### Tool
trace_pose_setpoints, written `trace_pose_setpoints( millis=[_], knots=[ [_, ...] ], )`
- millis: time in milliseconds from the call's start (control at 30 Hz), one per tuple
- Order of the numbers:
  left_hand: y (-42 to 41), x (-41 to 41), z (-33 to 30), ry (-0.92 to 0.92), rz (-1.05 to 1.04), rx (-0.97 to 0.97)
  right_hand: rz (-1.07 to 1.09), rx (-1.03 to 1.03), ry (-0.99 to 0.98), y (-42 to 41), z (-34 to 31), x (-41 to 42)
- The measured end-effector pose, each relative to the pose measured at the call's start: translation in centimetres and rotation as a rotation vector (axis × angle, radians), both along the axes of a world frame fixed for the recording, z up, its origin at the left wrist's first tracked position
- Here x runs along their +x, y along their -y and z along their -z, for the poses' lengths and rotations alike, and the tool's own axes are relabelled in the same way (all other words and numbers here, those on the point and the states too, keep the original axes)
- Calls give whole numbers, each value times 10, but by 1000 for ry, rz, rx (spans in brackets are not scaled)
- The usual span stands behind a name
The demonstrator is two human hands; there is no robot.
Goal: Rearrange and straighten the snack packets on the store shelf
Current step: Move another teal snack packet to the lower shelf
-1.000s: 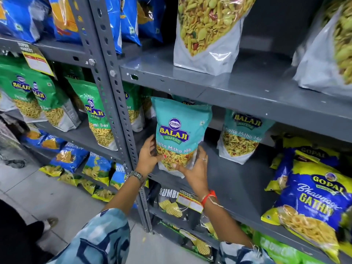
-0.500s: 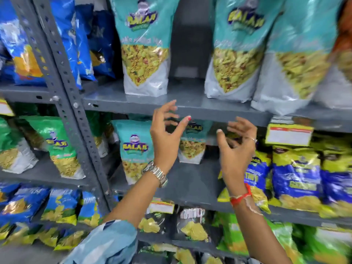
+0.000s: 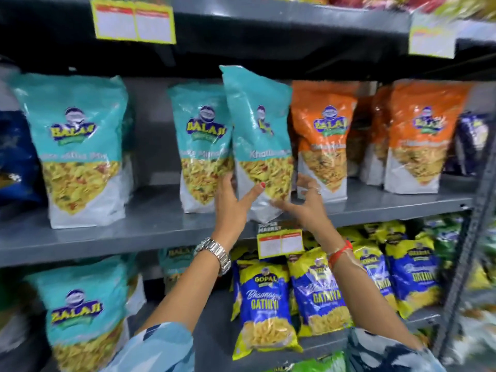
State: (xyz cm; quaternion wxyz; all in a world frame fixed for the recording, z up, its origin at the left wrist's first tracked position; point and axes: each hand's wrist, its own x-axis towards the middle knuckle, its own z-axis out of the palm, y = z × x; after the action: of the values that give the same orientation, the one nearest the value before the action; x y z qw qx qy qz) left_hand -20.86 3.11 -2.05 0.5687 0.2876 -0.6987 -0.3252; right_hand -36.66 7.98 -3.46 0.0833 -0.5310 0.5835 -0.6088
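A teal Balaji snack packet (image 3: 259,130) stands turned and tilted at the front of the grey shelf (image 3: 161,224). My left hand (image 3: 232,205) grips its lower left side, thumb across the front. Around its lower right corner curls my right hand (image 3: 304,204). A second teal packet (image 3: 200,146) stands just left of it, touching, and a third (image 3: 77,146) stands further left with a gap between. Orange Balaji packets (image 3: 322,135) stand upright directly to the right.
Blue and yellow Gopal Gathiya packets (image 3: 264,310) crowd the shelf below, with another teal packet (image 3: 80,312) at lower left. Price tags (image 3: 280,242) hang on the shelf edges. A grey upright post (image 3: 467,237) bounds the right side.
My view has risen to the upper shelf. Both hands, empty and raised half a second ago, now hold the tilted teal packet at its base.
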Motion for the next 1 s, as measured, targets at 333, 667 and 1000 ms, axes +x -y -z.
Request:
trace_pose_setpoints(
  millis=[333,667,1000],
  knots=[
    [7,-34,-19,-59,-159,62,-315,144,-2,26,-22,-27],
    [-1,15,-9,-292,144,124,-140,51,-35,-7,-26,17],
    [-33,104,37,-413,324,162,-227,48,-31,-44,3,90]
  ],
)
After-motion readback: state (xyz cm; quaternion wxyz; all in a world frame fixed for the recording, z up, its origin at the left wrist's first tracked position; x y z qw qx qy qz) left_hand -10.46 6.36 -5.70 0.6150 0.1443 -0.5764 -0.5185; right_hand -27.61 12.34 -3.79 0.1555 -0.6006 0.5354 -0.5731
